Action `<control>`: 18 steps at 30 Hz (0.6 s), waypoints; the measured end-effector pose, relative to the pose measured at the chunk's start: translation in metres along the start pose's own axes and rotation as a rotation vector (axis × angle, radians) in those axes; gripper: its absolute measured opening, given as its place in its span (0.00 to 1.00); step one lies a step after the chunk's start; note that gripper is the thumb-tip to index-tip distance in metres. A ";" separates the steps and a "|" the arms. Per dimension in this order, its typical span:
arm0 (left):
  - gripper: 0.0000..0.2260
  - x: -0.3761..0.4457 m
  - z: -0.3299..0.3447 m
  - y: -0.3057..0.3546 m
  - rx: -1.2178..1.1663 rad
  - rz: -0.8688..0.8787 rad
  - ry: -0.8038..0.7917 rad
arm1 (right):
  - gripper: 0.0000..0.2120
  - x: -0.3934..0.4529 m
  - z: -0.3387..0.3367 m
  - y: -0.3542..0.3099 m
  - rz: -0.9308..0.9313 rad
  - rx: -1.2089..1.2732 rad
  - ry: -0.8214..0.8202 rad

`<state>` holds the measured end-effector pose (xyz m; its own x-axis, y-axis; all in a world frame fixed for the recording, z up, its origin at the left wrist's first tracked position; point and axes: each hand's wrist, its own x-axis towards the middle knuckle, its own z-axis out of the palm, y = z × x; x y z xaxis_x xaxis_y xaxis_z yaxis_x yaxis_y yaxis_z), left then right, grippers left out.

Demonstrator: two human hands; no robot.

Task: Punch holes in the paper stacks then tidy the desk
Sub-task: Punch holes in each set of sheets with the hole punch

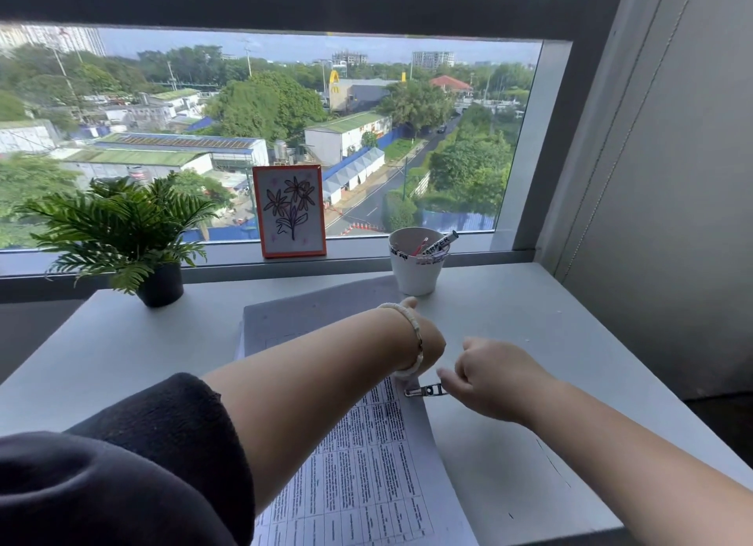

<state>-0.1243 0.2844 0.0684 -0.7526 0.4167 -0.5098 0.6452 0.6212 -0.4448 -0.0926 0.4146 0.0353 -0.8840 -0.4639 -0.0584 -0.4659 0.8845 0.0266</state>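
A stack of paper [368,470] printed with tables lies on the white desk [529,321] in front of me, and more sheets [309,313] lie beyond my arm. My left arm crosses over the paper. My left hand [432,343] bends down past a white bracelet, so its fingers are hidden. My right hand [495,376] is curled, its fingertips pinching a small silver metal clip [423,391] at the paper's right edge. No hole punch is in view.
A white cup [415,274] with markers stands at the back of the desk. On the window sill leans an orange-framed flower drawing [290,211]. A potted fern [134,235] stands at the back left. A grey wall [660,178] closes the right side.
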 end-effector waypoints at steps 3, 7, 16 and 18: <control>0.05 -0.008 -0.001 -0.004 -0.006 -0.016 0.024 | 0.28 0.001 -0.004 -0.003 -0.002 -0.023 -0.044; 0.09 -0.018 -0.002 -0.008 0.001 -0.027 0.038 | 0.27 0.002 -0.004 -0.002 -0.025 -0.028 -0.036; 0.07 -0.036 0.001 -0.012 -0.056 -0.020 0.016 | 0.26 0.006 0.000 -0.009 -0.110 -0.126 0.140; 0.07 -0.039 0.002 -0.012 -0.048 -0.036 0.026 | 0.26 0.006 0.001 -0.011 -0.116 -0.115 0.151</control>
<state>-0.1021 0.2592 0.0920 -0.7785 0.4105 -0.4747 0.6114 0.6669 -0.4260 -0.0927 0.4025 0.0340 -0.8161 -0.5721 0.0821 -0.5585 0.8172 0.1422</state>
